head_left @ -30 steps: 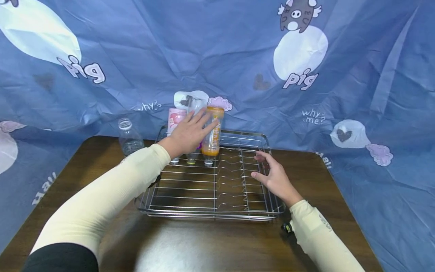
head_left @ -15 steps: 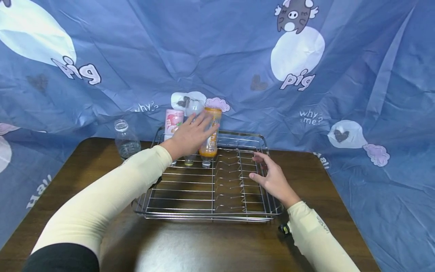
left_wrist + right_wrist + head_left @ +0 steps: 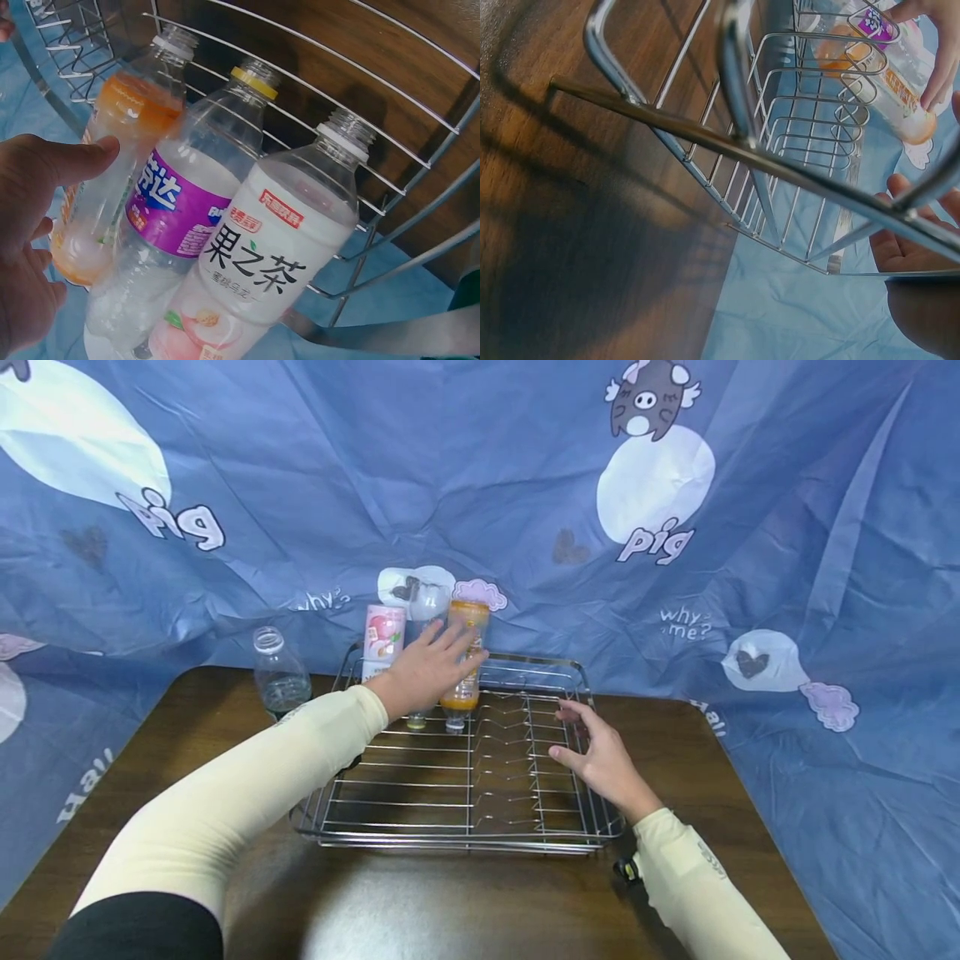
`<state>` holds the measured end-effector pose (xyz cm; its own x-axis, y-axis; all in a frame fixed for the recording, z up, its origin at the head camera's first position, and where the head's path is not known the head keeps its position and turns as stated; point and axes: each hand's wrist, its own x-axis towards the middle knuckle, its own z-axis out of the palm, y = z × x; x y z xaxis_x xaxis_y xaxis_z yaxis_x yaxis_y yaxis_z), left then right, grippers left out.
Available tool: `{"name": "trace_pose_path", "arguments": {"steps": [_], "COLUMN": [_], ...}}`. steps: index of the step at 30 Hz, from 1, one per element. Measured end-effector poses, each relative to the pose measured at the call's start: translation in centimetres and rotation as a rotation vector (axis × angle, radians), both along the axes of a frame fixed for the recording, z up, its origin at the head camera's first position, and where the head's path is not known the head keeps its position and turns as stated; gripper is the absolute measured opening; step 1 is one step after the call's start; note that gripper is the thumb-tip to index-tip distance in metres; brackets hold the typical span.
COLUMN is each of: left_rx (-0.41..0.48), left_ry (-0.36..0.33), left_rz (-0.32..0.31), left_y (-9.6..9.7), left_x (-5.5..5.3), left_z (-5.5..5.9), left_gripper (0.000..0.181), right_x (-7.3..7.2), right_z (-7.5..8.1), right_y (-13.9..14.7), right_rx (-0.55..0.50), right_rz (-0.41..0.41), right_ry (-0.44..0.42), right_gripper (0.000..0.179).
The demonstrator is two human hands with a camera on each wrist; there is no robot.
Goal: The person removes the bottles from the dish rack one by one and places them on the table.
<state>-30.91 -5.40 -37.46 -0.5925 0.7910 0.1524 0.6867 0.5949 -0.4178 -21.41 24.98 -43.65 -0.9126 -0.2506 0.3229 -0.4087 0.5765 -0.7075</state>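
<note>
Three empty plastic bottles lean neck-down along the back of a steel wire dish rack (image 3: 457, 838). One is orange-banded (image 3: 460, 700), one clear with a purple label (image 3: 176, 199), and one pink and white (image 3: 385, 635). In the head view my left hand (image 3: 426, 672) reaches over the bottles, fingers spread across the orange-banded one, hiding part of it and of the clear one. The left wrist view shows my thumb alongside the orange-banded bottle. My right hand (image 3: 606, 764) holds nothing by the rack's right side, thumb and fingers apart.
A clear wide-mouthed bottle (image 3: 283, 681) stands upright on the wooden table (image 3: 420, 910), left of the rack. Wavy wire dividers (image 3: 510, 770) run along the rack's right half. A blue printed cloth (image 3: 495, 485) hangs right behind the table.
My left hand has shifted slightly down and right over the bottles, uncovering more of the pink and white one. My right hand stays almost where it was, and the bottles keep their places.
</note>
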Motion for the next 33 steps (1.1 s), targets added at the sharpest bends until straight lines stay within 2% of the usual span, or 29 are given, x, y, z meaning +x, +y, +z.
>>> {"name": "trace_pose_path", "arguments": {"steps": [7, 11, 21, 27, 33], "left_rx": [0.003, -0.02, -0.14, -0.23, -0.345], "left_ry": [0.003, 0.016, 0.027, 0.077, 0.143], "left_rz": [-0.014, -0.013, 0.019, 0.03, 0.052], "left_y": [0.4, 0.7, 1.7, 2.0, 2.1], "left_x": [0.0, 0.1, -0.2, -0.4, -0.8], "left_z": [0.1, 0.2, 0.1, 0.0, -0.1], "left_gripper": [0.073, 0.076, 0.08, 0.083, 0.082], "right_x": [-0.1, -0.1, 0.1, 0.1, 0.1], "right_z": [-0.1, 0.0, 0.1, 0.1, 0.1], "right_y": [0.1, 0.1, 0.1, 0.1, 0.0], "right_rx": [-0.013, -0.012, 0.008, 0.007, 0.002], "right_rz": [0.01, 0.002, -0.012, -0.008, -0.007], "right_ry": [0.007, 0.006, -0.008, 0.003, -0.022], "right_gripper": [0.07, 0.069, 0.069, 0.069, 0.069]}}
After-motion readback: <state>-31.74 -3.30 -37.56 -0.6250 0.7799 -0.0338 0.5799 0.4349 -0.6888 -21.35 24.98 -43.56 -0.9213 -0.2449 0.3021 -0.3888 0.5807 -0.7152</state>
